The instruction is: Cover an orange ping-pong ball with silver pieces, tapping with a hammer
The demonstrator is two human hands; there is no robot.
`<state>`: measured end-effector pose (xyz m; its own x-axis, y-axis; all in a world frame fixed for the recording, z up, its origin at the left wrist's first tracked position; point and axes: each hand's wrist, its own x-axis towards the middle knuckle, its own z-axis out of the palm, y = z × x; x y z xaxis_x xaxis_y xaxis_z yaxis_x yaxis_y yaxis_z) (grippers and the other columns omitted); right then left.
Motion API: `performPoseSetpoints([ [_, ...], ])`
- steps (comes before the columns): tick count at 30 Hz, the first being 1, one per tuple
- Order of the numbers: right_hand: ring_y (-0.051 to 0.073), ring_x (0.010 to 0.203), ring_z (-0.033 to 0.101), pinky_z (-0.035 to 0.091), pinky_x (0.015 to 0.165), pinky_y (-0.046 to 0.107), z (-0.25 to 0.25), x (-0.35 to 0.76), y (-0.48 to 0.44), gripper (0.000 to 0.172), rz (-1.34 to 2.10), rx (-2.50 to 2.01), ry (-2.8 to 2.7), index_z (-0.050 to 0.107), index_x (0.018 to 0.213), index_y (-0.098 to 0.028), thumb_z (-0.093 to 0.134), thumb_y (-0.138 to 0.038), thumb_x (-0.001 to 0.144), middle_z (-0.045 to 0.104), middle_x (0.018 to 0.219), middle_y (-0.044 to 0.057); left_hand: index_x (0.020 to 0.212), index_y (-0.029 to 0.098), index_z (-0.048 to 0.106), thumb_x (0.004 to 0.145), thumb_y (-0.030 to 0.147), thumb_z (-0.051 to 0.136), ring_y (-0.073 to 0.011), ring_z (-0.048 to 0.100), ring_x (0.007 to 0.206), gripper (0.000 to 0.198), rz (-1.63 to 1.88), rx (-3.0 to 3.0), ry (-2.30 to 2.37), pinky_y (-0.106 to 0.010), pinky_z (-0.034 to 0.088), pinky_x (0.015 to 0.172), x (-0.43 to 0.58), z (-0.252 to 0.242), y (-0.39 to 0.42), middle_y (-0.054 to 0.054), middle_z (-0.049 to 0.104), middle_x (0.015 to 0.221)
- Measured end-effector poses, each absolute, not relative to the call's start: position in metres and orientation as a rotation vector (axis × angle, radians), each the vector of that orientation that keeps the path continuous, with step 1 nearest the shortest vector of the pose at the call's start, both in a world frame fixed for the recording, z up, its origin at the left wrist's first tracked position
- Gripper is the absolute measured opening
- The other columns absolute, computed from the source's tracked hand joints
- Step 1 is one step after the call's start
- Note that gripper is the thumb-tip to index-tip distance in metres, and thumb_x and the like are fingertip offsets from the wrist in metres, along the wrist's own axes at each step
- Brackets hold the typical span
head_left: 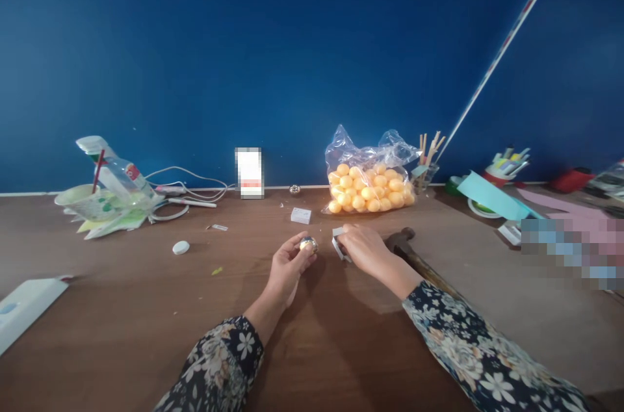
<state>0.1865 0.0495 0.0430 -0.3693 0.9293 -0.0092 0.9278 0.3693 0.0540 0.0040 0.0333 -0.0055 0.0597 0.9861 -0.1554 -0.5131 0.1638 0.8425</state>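
Between the thumb and fingers of my left hand is a small shiny metal ball-shaped thing, gold and silver; its exact kind is unclear. Just to the right, my right hand is closed at a small open white box on the table. Its fingertips are hidden by the hand and the box, so whether they also hold something inside does not show. A second small white box lies beyond my hands. Farther back sits another shiny round metal thing.
A hammer lies partly under my right forearm. Behind it stands a clear bag of orange balls. A white round cap lies to the left, near a plastic bottle and cables. Pens and coloured paper are at right.
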Motion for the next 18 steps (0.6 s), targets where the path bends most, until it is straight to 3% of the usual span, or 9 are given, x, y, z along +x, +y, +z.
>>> performPoseSetpoints([
  [9,0.02,0.079,0.063,0.037,0.062,0.026,0.0404,0.1876,0.047,0.017,0.098,1.819,2.578,0.063,0.087,-0.018,0.046,-0.018,0.09,0.064,0.089,0.009,0.113,0.015,0.063,0.057,0.02,0.083,-0.0152,0.066,0.084,0.059,1.279,0.693,0.877,-0.029,0.05,0.083,0.0039,-0.0073,0.0331,-0.007,0.072,0.09],
  [18,0.019,0.071,0.065,0.034,0.059,0.026,0.0358,0.1938,0.0427,0.013,0.062,1.877,2.609,0.058,0.093,-0.02,0.047,-0.016,0.087,0.07,0.077,0.004,0.114,0.017,0.063,0.056,0.021,0.084,-0.014,0.066,0.083,0.062,1.271,0.688,0.872,-0.029,0.048,0.086,0.0032,-0.0104,0.0336,-0.006,0.071,0.091],
])
